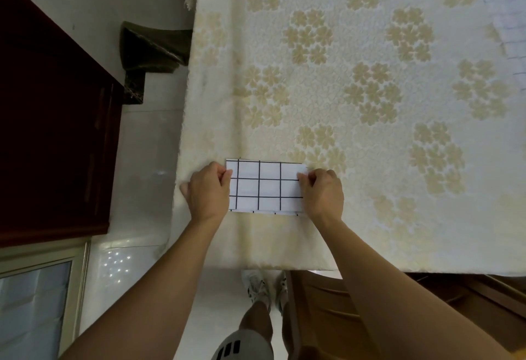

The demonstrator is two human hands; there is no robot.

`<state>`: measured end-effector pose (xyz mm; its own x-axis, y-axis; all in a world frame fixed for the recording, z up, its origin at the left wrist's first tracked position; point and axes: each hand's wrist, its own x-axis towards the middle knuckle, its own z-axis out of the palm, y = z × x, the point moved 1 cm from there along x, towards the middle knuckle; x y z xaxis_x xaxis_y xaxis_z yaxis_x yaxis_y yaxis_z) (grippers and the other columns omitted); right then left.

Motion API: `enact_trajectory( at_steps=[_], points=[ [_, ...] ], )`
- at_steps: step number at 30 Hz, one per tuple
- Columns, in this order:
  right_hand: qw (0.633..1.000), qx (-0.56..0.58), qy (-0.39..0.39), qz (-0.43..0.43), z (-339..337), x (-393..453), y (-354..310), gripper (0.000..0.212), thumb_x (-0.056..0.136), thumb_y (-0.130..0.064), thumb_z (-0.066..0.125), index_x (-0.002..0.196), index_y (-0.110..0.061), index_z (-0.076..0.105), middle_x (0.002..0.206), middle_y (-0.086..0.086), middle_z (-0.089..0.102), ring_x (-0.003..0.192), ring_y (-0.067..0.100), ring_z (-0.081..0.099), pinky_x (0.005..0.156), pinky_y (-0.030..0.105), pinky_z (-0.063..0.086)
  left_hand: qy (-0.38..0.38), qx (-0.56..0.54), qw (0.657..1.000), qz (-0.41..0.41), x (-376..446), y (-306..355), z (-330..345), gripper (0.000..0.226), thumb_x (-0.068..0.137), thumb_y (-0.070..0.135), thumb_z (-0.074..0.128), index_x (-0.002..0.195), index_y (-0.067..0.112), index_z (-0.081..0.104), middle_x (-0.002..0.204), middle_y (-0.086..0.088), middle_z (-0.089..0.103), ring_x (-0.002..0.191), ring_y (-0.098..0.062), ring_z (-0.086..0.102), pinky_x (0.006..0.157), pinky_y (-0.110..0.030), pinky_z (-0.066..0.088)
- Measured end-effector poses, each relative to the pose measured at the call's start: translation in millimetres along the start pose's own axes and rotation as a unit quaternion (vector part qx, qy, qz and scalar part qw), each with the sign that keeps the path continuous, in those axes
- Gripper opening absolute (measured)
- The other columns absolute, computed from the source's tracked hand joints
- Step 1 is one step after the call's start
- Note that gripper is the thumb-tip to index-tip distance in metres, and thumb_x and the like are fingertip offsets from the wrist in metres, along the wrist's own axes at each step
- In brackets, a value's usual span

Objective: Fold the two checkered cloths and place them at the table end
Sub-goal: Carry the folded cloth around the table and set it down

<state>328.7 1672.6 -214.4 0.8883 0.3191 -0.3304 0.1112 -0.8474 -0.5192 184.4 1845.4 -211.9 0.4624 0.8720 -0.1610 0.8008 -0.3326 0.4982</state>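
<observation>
Folded checkered cloth (266,187), white with black grid lines, lies flat near the 7 o'clock corner of the surface (370,217), close to the near edge and the left edge. Left hand (209,191) at the cloth's 9 o'clock short edge, grip pinched on that edge with thumb and curled fingers at the upper corner. Right hand (323,193) at the cloth's 3 o'clock short edge, grip pinched the same way, a small flap of the cloth's upper right corner lifted between the fingers. Cloth sits as a wide rectangle, long side running 9 to 3 o'clock, with a lower layer peeking out as a thin strip along its 6 o'clock edge. Surface is covered by a cream tablecloth (327,89) with pale yellow flower clusters, its edge hanging down at 6 o'clock. At roughly 2 o'clock on the surface, at the frame's right edge, a second white gridded cloth (509,26) lies partly out of view, washed out by light, so its fold state cannot be told; it is well apart from both hands. Off the surface: dark red cabinet (51,132) at 9 o'clock, dark marble step (150,46) at 10 o'clock, wooden chair (355,317) at 5 o'clock under the near edge, the person's sneakers (267,288) on the glossy white floor (136,189) at 6 o'clock
</observation>
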Motion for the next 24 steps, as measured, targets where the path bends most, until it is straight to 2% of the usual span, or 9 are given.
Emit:
enact_trajectory(
  at_steps=[4, 9, 12, 19, 24],
  points=[
    [1.000, -0.027, 0.012, 0.001, -1, 1, -1, 0.028, 0.094, -0.039, 0.062, 0.083, -0.014, 0.058, 0.090, 0.000, 0.050, 0.084, 0.026, 0.055, 0.079, 0.042, 0.048, 0.003, 0.051, 0.999, 0.016, -1, 0, 3, 0.020, 0.094, 0.033, 0.061, 0.080, 0.022, 0.053, 0.081, 0.005, 0.063, 0.086, -0.024, 0.058, 0.077, -0.036, 0.023],
    [1.000, -0.011, 0.017, 0.011, -8, 4, -3, 0.027, 0.089, -0.040, 0.066, 0.089, -0.014, 0.060, 0.090, -0.002, 0.053, 0.083, 0.026, 0.058, 0.081, 0.043, 0.049, 0.004, 0.039, 0.999, -0.012, -5, 2, 0, 0.021, 0.095, 0.037, 0.060, 0.103, 0.018, 0.054, 0.097, -0.001, 0.064, 0.095, -0.026, 0.060, 0.081, -0.038, 0.027],
    [1.000, 0.004, 0.017, 0.005, -19, 4, -2, 0.025, 0.091, -0.038, 0.061, 0.093, -0.013, 0.061, 0.092, -0.001, 0.053, 0.084, 0.027, 0.058, 0.082, 0.045, 0.050, 0.000, 0.033, 0.999, -0.012, -10, 4, -7, 0.027, 0.096, 0.038, 0.057, 0.111, 0.015, 0.054, 0.105, -0.006, 0.061, 0.101, -0.029, 0.059, 0.086, -0.043, 0.036],
    [0.995, -0.004, 0.060, -0.085, -60, -6, 3, 0.017, 0.097, -0.027, 0.057, 0.101, -0.012, 0.065, 0.099, 0.005, 0.063, 0.078, 0.026, 0.062, 0.078, 0.047, 0.053, 0.009, 0.018, 0.998, 0.053, -18, 22, -41, 0.028, 0.097, 0.029, 0.056, 0.118, 0.010, 0.060, 0.113, -0.012, 0.063, 0.103, -0.034, 0.058, 0.086, -0.049, 0.048],
    [0.979, -0.037, 0.100, -0.173, -103, -19, -9, 0.027, 0.096, -0.028, 0.059, 0.116, -0.011, 0.067, 0.112, 0.011, 0.067, 0.091, 0.031, 0.065, 0.080, 0.045, 0.053, 0.028, -0.027, 0.993, 0.113, -29, 53, -75, 0.037, 0.095, 0.025, 0.058, 0.129, 0.010, 0.059, 0.127, -0.010, 0.061, 0.116, -0.033, 0.056, 0.097, -0.050, 0.047]
  ],
)
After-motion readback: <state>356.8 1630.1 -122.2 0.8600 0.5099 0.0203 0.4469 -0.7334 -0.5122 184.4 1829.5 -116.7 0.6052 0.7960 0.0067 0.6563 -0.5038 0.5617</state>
